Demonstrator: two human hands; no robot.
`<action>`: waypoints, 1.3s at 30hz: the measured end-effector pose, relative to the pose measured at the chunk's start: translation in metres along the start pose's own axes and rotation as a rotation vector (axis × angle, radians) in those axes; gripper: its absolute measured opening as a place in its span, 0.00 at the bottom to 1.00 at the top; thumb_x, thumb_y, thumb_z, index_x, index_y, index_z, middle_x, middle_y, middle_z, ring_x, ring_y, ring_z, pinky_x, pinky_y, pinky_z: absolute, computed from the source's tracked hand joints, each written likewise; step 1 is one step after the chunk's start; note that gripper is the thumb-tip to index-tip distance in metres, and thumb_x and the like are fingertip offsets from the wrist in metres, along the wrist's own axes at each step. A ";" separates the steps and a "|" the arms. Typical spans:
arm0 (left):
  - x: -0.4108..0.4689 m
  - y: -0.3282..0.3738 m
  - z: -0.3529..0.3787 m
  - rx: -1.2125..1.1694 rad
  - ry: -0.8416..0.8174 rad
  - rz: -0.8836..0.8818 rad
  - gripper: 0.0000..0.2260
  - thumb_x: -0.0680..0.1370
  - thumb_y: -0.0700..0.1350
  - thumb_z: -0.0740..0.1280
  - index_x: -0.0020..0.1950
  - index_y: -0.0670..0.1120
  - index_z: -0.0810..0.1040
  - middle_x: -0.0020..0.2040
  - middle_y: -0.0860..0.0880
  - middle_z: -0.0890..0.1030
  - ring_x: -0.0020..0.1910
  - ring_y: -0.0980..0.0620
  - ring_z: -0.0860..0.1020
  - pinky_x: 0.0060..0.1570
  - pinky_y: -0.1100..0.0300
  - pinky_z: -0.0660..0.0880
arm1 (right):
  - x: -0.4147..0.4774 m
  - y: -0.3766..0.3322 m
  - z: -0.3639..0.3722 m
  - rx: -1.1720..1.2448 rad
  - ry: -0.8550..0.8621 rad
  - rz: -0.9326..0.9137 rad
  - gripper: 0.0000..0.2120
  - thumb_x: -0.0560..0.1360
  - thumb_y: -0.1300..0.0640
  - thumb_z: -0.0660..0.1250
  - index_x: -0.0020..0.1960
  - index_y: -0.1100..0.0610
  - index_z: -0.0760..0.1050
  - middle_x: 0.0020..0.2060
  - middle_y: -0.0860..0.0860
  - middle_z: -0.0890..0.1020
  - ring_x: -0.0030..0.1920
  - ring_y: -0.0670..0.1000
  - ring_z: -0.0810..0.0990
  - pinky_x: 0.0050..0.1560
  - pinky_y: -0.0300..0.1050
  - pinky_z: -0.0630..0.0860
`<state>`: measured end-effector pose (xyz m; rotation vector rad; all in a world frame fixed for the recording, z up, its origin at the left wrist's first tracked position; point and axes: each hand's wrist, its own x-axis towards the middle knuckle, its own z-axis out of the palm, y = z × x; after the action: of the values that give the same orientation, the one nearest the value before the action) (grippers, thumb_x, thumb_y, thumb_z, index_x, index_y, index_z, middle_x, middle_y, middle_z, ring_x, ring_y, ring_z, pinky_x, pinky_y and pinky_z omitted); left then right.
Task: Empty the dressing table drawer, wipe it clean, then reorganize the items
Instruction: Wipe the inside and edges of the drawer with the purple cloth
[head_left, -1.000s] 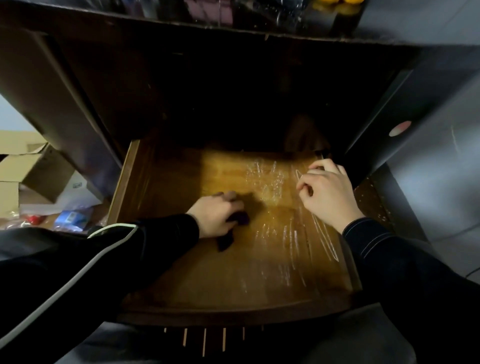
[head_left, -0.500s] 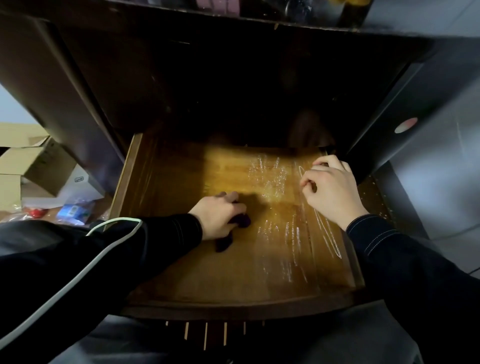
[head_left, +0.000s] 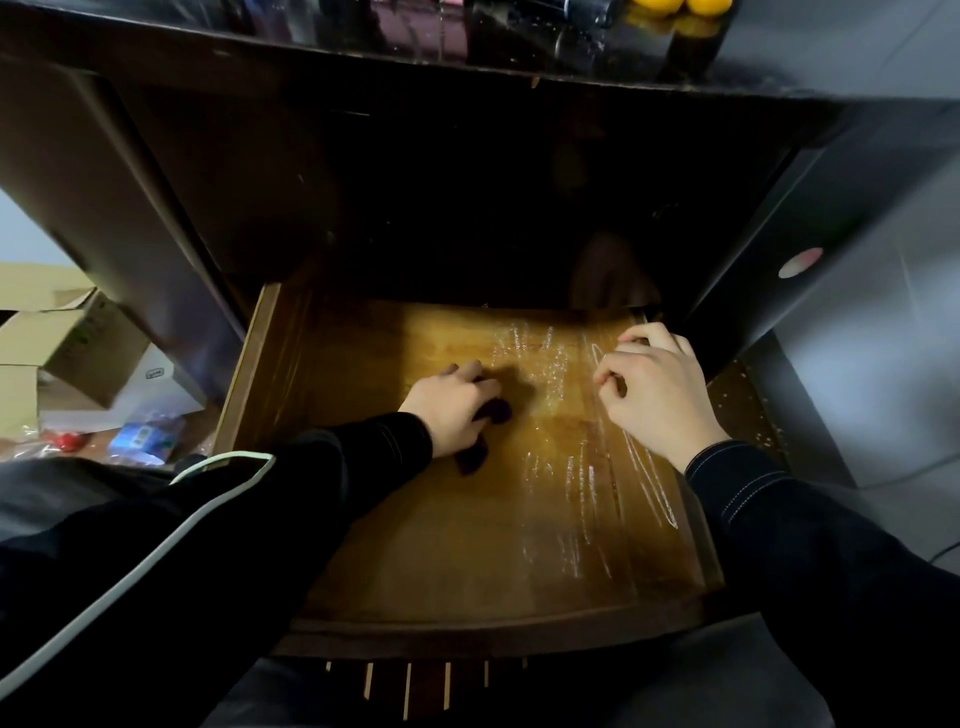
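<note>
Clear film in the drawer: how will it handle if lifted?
Probably floppy: the clear film lies creased in shiny wrinkles across the drawer floor. Likely very light and clingy, so it may bunch where the right hand seems to pinch it.

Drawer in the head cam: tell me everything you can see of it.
The drawer is pulled out of the dressing table and open. Brown wood, shallow walls, curved front edge, worn yellowish floor. No items show in it. Wrinkled clear film covers its right half. The left hand grips a dark cloth against the floor near mid-drawer; the right hand seems to pinch the film at the back right corner.
</note>
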<state>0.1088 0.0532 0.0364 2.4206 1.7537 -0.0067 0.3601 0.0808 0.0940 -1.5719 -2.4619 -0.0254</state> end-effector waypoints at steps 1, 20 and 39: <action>-0.004 0.003 0.002 0.019 -0.013 0.014 0.16 0.80 0.49 0.64 0.67 0.52 0.72 0.63 0.47 0.70 0.60 0.42 0.73 0.48 0.50 0.78 | 0.000 0.000 0.000 -0.002 -0.001 0.000 0.08 0.75 0.58 0.67 0.41 0.51 0.84 0.42 0.45 0.85 0.61 0.52 0.73 0.64 0.53 0.65; -0.063 -0.026 -0.033 0.160 -0.651 0.186 0.13 0.76 0.39 0.68 0.58 0.48 0.72 0.57 0.45 0.70 0.52 0.43 0.74 0.50 0.46 0.77 | 0.001 0.002 0.003 0.042 0.024 0.007 0.08 0.75 0.59 0.68 0.40 0.50 0.84 0.41 0.45 0.84 0.61 0.52 0.73 0.64 0.55 0.66; -0.079 -0.013 -0.016 0.048 -0.475 -0.060 0.24 0.76 0.37 0.65 0.70 0.50 0.65 0.68 0.42 0.65 0.60 0.37 0.73 0.51 0.46 0.76 | 0.000 0.002 0.004 0.024 0.039 0.000 0.07 0.74 0.59 0.69 0.40 0.51 0.84 0.41 0.45 0.84 0.60 0.52 0.73 0.63 0.54 0.66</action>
<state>0.0697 -0.0154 0.0584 2.1558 1.6116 -0.5850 0.3613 0.0826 0.0896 -1.5466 -2.4232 -0.0258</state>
